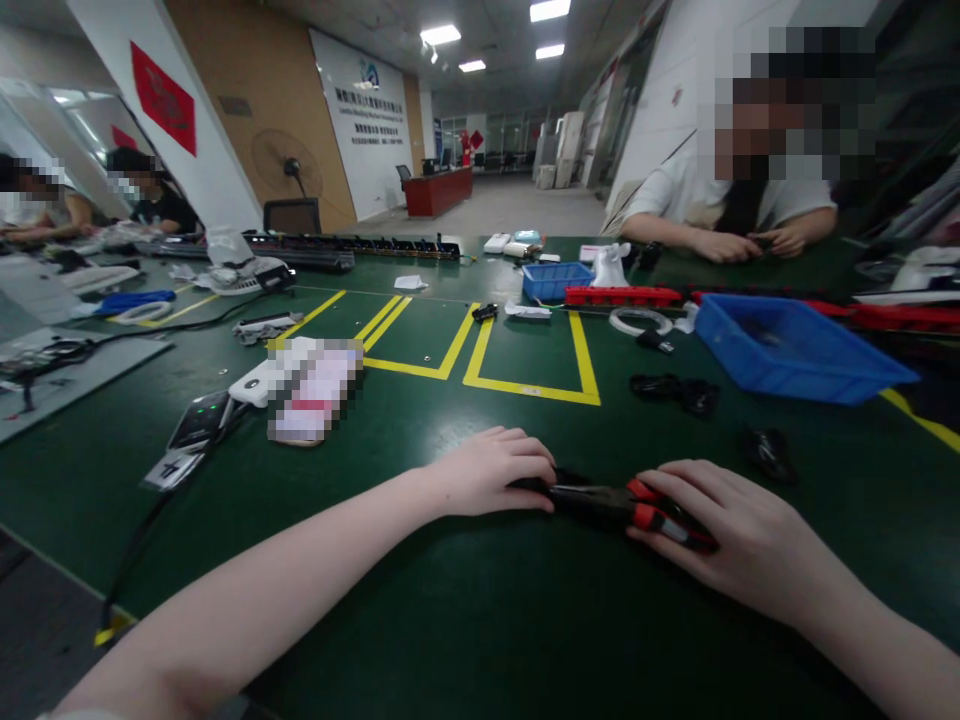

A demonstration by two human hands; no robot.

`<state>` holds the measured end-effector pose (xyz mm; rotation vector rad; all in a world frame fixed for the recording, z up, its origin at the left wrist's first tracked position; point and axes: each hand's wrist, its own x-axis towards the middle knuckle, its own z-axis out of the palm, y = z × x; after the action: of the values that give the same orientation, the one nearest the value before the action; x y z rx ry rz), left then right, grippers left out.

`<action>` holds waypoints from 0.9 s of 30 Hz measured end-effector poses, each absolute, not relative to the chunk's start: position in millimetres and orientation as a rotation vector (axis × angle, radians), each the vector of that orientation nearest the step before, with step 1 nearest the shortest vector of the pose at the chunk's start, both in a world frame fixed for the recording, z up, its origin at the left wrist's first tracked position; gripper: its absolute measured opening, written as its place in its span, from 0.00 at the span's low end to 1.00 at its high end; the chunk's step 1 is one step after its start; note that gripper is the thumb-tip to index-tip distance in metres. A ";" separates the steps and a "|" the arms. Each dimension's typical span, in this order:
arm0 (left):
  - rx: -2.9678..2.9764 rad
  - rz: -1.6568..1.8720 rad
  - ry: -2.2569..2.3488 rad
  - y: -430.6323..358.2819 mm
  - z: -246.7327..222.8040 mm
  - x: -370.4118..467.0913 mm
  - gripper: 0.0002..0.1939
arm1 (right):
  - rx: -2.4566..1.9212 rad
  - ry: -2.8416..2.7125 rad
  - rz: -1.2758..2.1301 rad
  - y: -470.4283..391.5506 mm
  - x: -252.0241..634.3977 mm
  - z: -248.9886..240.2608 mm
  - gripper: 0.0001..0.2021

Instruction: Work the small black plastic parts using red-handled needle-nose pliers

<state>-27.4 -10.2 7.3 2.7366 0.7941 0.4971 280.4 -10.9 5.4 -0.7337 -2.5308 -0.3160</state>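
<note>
My right hand (724, 530) is wrapped round the red and black handles of a pair of pliers (652, 515). The jaws point left, low over the green table (450, 610). My left hand (499, 472) pinches a small black piece (534, 486) right at the tips of the jaws. Its exact shape is hidden by the fingers. More black material shows just behind the jaws, too dark to make out.
A phone (315, 395) and a white device (274, 372) lie at the left. Black cable bundles (675, 392) and a blue bin (799, 350) are at the right. A small blue bin (556, 280) stands further back. Across the table sits a person (735, 205).
</note>
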 end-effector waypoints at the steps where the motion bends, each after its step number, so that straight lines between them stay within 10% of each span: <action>1: 2.738 0.494 0.796 -10.5 7.5 -27.3 0.12 | -0.728 -2.531 -0.321 -11.0 281.3 6.0 0.16; 27: 2.755 0.534 0.778 -8.8 4.5 -27.2 0.13 | -0.768 -2.528 -0.253 -11.3 284.4 1.7 0.17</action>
<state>-27.2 -8.8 4.5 2.7555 0.7776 0.5337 284.4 -11.3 1.7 -0.7677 -2.5283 -0.2530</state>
